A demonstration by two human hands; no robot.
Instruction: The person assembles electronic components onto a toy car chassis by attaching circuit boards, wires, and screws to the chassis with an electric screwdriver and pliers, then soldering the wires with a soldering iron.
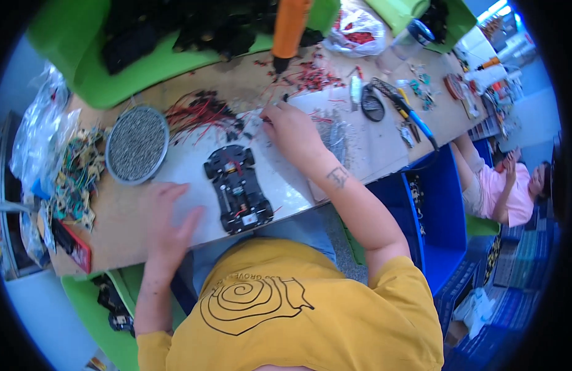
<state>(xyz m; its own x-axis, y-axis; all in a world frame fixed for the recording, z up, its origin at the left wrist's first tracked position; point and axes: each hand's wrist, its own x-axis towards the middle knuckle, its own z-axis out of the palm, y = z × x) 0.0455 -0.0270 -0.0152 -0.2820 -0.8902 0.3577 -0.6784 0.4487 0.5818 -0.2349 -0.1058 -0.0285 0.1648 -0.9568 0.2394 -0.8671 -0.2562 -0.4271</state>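
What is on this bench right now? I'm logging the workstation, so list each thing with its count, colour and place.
toy car chassis: one, black, on the white sheet mid-bench
round dish of small parts: one, grey, left of the chassis
loose wires: a pile, red and black, behind the chassis
orange tool: one, hanging over the bench's far side
scissors: one pair, black, to the right
green trays: several, at the bench's edges
left hand: flat on the white sheet
right hand: fingertips pinching small pieces beyond the chassis

Round screw dish (137, 144); orange tool (290, 28); black scissors (372, 102)
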